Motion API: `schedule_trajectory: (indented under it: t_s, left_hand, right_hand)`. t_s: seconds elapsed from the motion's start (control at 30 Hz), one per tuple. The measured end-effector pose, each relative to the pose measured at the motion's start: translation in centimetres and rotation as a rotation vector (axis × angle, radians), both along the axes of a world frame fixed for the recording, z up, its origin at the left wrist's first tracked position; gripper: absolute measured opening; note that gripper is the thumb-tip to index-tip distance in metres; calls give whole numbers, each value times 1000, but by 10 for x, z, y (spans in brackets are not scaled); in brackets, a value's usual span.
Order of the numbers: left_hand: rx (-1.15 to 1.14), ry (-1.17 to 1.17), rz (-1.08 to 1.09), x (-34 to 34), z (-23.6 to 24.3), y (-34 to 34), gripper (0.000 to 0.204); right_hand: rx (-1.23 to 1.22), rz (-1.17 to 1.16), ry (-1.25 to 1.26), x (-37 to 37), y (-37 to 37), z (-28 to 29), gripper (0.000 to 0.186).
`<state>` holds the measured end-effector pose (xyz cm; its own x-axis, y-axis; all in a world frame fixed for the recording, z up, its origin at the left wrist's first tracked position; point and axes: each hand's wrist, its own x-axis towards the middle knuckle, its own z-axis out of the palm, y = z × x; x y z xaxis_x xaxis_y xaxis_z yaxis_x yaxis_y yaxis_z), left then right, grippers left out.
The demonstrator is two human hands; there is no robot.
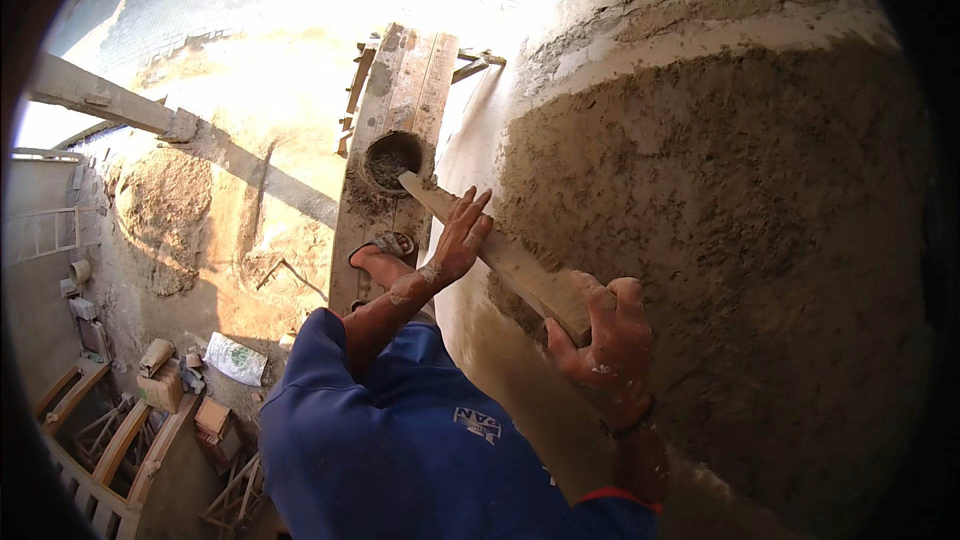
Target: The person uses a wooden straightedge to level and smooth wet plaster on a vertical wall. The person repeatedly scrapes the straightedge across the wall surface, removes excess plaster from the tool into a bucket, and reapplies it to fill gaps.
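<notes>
A long pale wooden straightedge slants along the wet, rough mortar on the wall to my right. My left hand holds it near its far end, the fingers long and laid across the board. At the near end my right hand is closed around the board, thumb on the near side and fingers curled over the top. Mortar smears both hands. Just beyond the straightedge's far tip stands a round bucket with grey mix inside.
The bucket stands on a narrow plank scaffold, where my sandaled foot also rests. Far below lie a sand heap, a white sack, a cardboard box and timber frames. A concrete beam crosses at left.
</notes>
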<state>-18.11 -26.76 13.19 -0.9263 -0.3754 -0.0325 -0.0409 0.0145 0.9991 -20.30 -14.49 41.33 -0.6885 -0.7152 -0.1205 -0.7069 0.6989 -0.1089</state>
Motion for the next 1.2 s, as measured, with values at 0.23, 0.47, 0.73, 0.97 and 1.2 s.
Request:
schedule_trajectory:
  t_s: [0.23,0.47,0.73,0.97,1.2]
  left_hand:
    - [-210,417,-331,5,113,-12,71]
    - [-118,-104,-270,-14,-73,-35,60]
    - [-250,-703,-349,-50,-364,-75,59]
    - [213,-1237,330,-103,-402,-110,57]
    - [1361,-959,348,-62,-349,-49,55]
  right_hand:
    - [-14,-30,8,-18,-23,2,50]
    - [24,20,-6,-23,-24,-1,52]
    - [-84,74,6,-34,-29,-9,46]
    - [-80,35,81,-61,-11,-10,45]
    - [-108,55,41,-59,-3,-22,44]
